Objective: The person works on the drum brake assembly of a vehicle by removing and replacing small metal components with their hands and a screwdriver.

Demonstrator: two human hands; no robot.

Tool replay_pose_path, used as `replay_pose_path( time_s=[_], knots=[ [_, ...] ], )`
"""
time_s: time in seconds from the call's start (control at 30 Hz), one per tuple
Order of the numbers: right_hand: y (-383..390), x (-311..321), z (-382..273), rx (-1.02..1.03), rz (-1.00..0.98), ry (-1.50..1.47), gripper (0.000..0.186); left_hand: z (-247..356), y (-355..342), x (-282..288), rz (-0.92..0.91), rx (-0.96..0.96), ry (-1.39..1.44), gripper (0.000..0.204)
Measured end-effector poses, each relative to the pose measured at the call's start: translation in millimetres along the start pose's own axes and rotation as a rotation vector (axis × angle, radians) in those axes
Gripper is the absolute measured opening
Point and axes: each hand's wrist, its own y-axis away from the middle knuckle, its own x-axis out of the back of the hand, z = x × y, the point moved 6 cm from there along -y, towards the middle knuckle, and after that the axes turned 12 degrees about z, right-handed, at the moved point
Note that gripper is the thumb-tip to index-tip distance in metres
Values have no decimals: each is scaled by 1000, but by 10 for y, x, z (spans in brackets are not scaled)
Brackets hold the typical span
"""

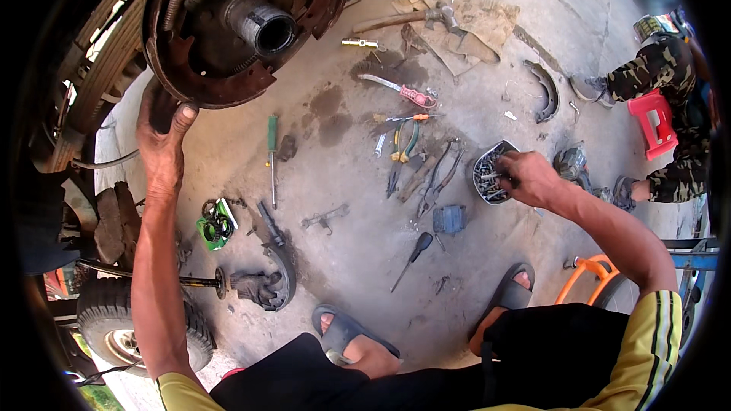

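Note:
A rusty brake assembly (pixel 199 84) with shoes, springs and a metal hub (pixel 270 30) fills the upper left. My left hand (pixel 164 133) grips its lower rim, thumb on the outside and fingers partly hidden behind it. My right hand (pixel 525 175) reaches into a metal tin (pixel 484 194) of bolts and small parts, its fingers curled; what they pinch is hidden. Around the tin lie long pliers (pixel 438 186), a blue block (pixel 449 219) and a drill-like tool (pixel 571 164). Green-handled pliers (pixel 403 144) and a green screwdriver (pixel 272 148) lie farther left.
A person's camouflage-clad legs (pixel 655 68) and a red stool (pixel 647 122) are at right. A hammer (pixel 396 19), loose brake shoe (pixel 547 91) and red-handled knife (pixel 415 97) lie ahead. A tyre (pixel 99 308) stands lower left; an orange frame (pixel 590 265) lower right.

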Motion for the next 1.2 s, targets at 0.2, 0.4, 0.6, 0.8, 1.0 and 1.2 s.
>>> replay_pose_path(
  time_s=[0.2, 0.4, 0.6, 0.8, 1.0, 1.2],
  knots=[
    [-423, 595, -785, -348, 224, -582, 24, -15, 22, -25, -57, -12, 4, 75],
    [-1160, 713, -1964, -278, 146, -1084, 17, -17, 37, -71, -29, -76, -46, 67],
    [-1796, 563, -2578, -220, 390, -1513, 14, 56, 71, -114, -4, -83, -118, 60],
    [-2060, 65, -2713, -250, 525, -1733, 21, 10, 115, -164, 5, -47, -29, 57],
    [-2158, 85, -2808, -190, 735, -1461, 16, 29, 124, -114, -2, -29, -31, 55],
    [-2239, 126, -2812, -164, 810, -1348, 16, 46, 129, -108, -17, -19, -56, 55]
  ],
)
